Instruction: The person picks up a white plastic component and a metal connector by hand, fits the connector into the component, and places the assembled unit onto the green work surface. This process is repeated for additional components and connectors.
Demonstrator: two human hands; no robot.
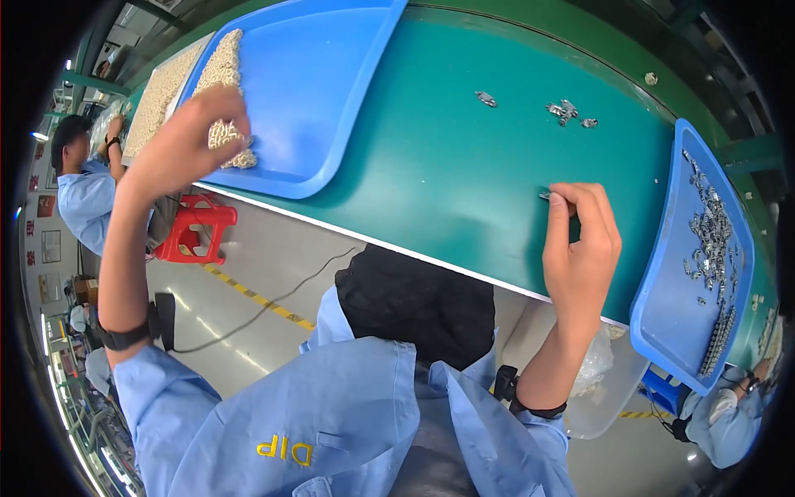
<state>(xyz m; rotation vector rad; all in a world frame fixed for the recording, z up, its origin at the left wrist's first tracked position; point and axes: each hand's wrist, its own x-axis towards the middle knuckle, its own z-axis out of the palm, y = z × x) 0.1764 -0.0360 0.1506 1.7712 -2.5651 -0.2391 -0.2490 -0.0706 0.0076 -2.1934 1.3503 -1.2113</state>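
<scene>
My left hand (186, 137) hovers over the near left part of a large blue tray (306, 91), beside a pile of small cream-coloured parts (222, 66). Its thumb and fingers are curled but apart, slightly blurred, and I see nothing between them. Over the green tabletop, my right hand (584, 228) pinches a small dark metal part (545, 195) between thumb and fingertips. Beyond it lie a few loose metal parts (566, 111) and a single one (486, 98) farther left.
To the right, a second blue tray (658, 257) holds many small metal parts (710, 236). More cream parts (161, 95) lie left of the first tray. A red stool (199, 228) and a seated person (83, 186) are at left; another person (729, 422) works at lower right.
</scene>
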